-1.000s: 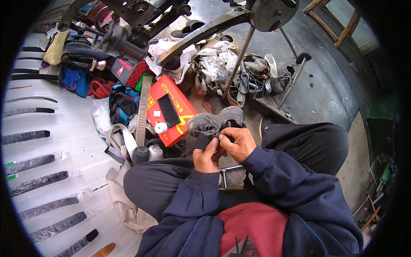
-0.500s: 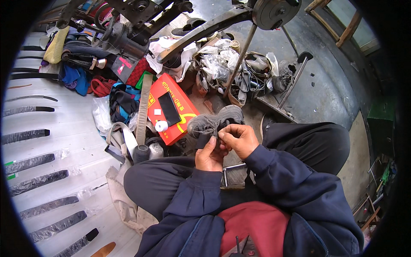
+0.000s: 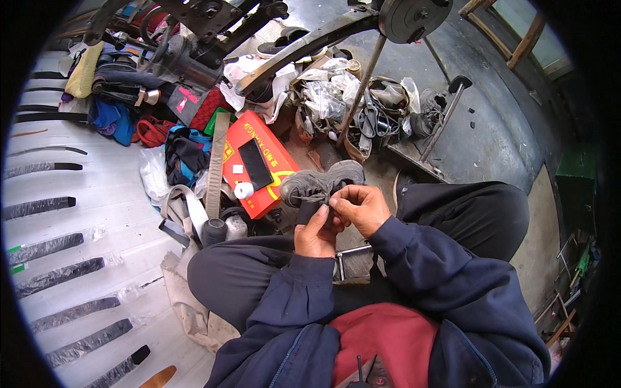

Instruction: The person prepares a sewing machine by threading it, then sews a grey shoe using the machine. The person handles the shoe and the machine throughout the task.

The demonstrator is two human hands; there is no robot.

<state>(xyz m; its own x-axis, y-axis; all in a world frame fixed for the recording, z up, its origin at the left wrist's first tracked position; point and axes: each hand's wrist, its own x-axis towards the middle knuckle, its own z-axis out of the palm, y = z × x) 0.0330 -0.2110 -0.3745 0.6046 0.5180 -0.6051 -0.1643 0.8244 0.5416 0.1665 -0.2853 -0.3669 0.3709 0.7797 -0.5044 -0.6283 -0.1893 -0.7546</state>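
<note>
In front of my lap is a pair of worn grey lace-up shoes: a left shoe (image 3: pixel 301 185) and a right shoe (image 3: pixel 346 173), side by side. My left hand (image 3: pixel 313 237) is closed at the near end of the left shoe, thumb raised against its dark collar. Its other fingers are partly hidden behind my right hand. With thumb and forefinger pressed together, my right hand (image 3: pixel 363 211) pinches at the shoe's edge, just beside the left thumb. Whatever lies in that pinch is too small to make out.
A red shoebox (image 3: pixel 264 197) bears a black phone (image 3: pixel 256 164) and a white roll (image 3: pixel 244 190). A machine's metal arm (image 3: pixel 310 46) overhangs the far side. Bags of scraps (image 3: pixel 333 97) lie beyond. Wrapped dark strips (image 3: pixel 59 277) line the pale surface at left.
The pair of shoes has shifted slightly to the left. Both hands stay almost in place, with the right hand still pinching next to the left thumb.
</note>
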